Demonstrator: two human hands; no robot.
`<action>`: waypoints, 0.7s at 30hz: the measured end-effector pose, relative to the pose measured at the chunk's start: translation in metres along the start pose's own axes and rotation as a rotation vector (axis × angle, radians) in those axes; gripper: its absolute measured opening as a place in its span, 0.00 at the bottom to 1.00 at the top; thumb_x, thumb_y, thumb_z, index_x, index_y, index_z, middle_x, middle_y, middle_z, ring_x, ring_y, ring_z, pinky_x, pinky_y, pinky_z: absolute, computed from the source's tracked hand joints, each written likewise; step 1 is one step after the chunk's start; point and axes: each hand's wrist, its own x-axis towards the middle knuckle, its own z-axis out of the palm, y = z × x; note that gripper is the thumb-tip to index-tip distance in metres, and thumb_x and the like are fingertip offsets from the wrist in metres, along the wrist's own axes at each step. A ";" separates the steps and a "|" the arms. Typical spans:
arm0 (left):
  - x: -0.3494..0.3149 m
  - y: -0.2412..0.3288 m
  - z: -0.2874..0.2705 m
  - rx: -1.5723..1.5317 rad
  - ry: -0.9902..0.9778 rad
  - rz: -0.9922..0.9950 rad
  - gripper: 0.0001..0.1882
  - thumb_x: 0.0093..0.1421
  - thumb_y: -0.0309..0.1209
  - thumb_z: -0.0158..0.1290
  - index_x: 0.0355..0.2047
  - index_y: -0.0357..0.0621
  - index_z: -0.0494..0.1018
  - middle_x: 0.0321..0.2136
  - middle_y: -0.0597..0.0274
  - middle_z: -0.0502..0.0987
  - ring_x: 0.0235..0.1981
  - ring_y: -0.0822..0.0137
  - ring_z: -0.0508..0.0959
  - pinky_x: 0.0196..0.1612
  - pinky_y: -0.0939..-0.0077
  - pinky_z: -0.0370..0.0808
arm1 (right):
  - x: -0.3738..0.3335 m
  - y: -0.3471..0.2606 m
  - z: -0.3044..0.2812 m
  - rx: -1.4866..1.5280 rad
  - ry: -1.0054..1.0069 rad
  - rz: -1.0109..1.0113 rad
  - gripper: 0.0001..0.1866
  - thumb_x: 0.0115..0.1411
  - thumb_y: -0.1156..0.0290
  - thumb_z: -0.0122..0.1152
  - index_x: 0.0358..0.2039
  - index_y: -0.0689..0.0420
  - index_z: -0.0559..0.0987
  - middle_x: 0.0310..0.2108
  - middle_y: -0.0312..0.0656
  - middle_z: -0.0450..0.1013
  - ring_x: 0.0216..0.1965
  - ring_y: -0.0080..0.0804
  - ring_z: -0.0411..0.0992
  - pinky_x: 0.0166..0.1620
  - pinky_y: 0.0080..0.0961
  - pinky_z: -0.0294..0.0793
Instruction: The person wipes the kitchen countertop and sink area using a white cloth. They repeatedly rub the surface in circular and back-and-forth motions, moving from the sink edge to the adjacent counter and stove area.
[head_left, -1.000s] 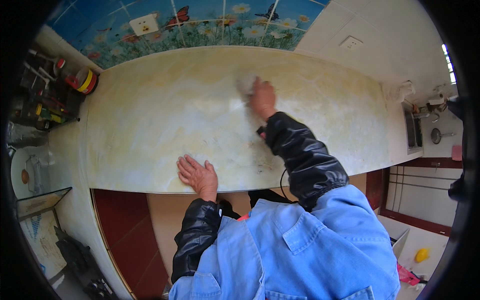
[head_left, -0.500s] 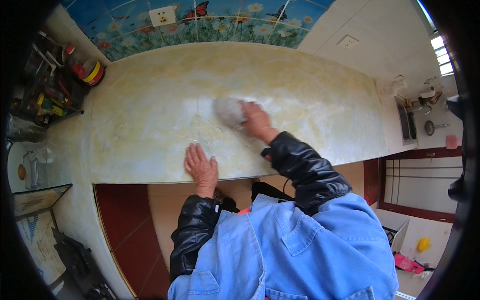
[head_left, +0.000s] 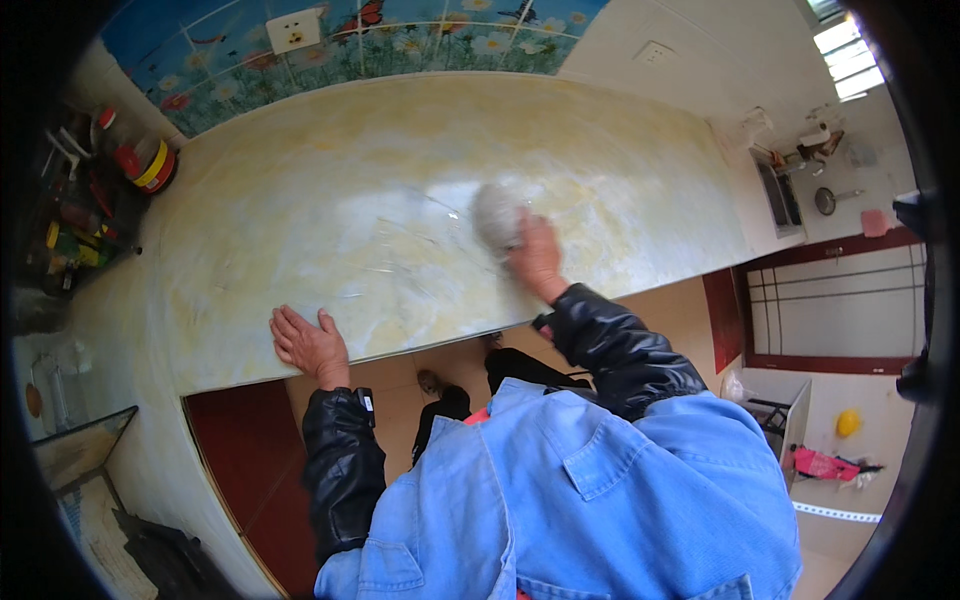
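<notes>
A pale yellow-and-white marbled countertop (head_left: 390, 130) stretches across in front of me. My right hand (head_left: 538, 258) is closed on a bunched grey cloth (head_left: 494, 214), which is pressed against the countertop near its middle and slightly smeared by motion. My left hand (head_left: 308, 345) lies flat by the front edge, fingers apart and holding nothing. Thin wrinkle lines and shiny streaks mark the surface between the two hands. What lies under the cloth is hidden.
At the left end, a dark rack (head_left: 85, 210) holds several bottles beside a large red-lidded jar (head_left: 140, 155). A sink (head_left: 778, 198) is set in at the right end. A flower-patterned tile wall (head_left: 400, 40) with a socket (head_left: 294, 31) runs along the back.
My right hand has moved the grey cloth a little to the right over the countertop. My left hand has shifted left along the front edge. The whole view has turned slightly.
</notes>
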 end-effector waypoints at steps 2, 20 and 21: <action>0.001 -0.001 -0.002 -0.002 -0.018 0.007 0.38 0.62 0.46 0.56 0.67 0.39 0.60 0.69 0.53 0.60 0.71 0.53 0.56 0.70 0.51 0.50 | -0.014 -0.062 0.010 0.077 -0.122 -0.205 0.46 0.44 0.70 0.72 0.66 0.51 0.65 0.50 0.56 0.69 0.49 0.56 0.69 0.50 0.48 0.72; -0.002 -0.012 0.012 0.073 0.014 0.068 0.34 0.66 0.43 0.52 0.68 0.41 0.60 0.69 0.52 0.61 0.70 0.53 0.58 0.69 0.52 0.55 | -0.063 0.061 -0.050 0.120 -0.152 -0.279 0.45 0.43 0.69 0.73 0.64 0.52 0.67 0.54 0.60 0.69 0.50 0.58 0.71 0.51 0.49 0.73; -0.002 -0.013 0.012 0.082 -0.003 0.063 0.34 0.67 0.42 0.52 0.68 0.41 0.59 0.69 0.52 0.61 0.70 0.53 0.58 0.69 0.52 0.55 | -0.062 0.097 -0.055 0.120 -0.096 -0.183 0.45 0.44 0.69 0.73 0.65 0.50 0.66 0.54 0.60 0.69 0.54 0.58 0.69 0.54 0.48 0.72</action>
